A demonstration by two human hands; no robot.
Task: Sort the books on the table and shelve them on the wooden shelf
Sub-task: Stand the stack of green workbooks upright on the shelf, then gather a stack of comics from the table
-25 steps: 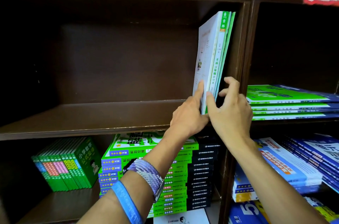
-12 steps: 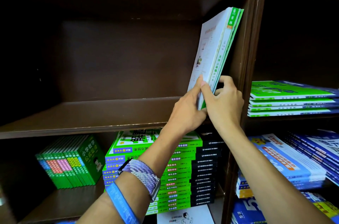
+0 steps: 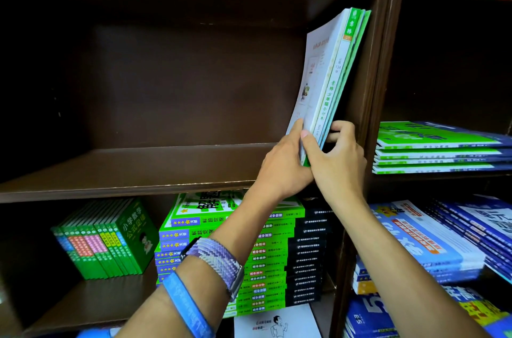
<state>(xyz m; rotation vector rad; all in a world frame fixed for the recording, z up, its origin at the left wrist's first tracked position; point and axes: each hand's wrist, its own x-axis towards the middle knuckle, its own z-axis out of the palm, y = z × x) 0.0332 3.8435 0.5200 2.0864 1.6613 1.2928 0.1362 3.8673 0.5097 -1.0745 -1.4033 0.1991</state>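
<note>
A few thin green-and-white books (image 3: 329, 71) stand on the dark wooden shelf board (image 3: 133, 168), leaning right against the compartment's side wall (image 3: 368, 82). My left hand (image 3: 282, 168) presses its fingers flat on the white cover of the outermost book near its bottom. My right hand (image 3: 336, 160) grips the lower edge of the same books, thumb on the spines and fingers curled behind them. The books' bottom edge is hidden by both hands.
The compartment left of the books is bare. Below sit a row of small green books (image 3: 105, 240) and a tall flat stack of green and black books (image 3: 249, 254). Flat green stacks (image 3: 437, 146) and blue stacks (image 3: 432, 240) fill the compartments at right.
The books have tipped further right toward the side wall. Both hands stayed on their lower end, and my right fingers have curled in behind them.
</note>
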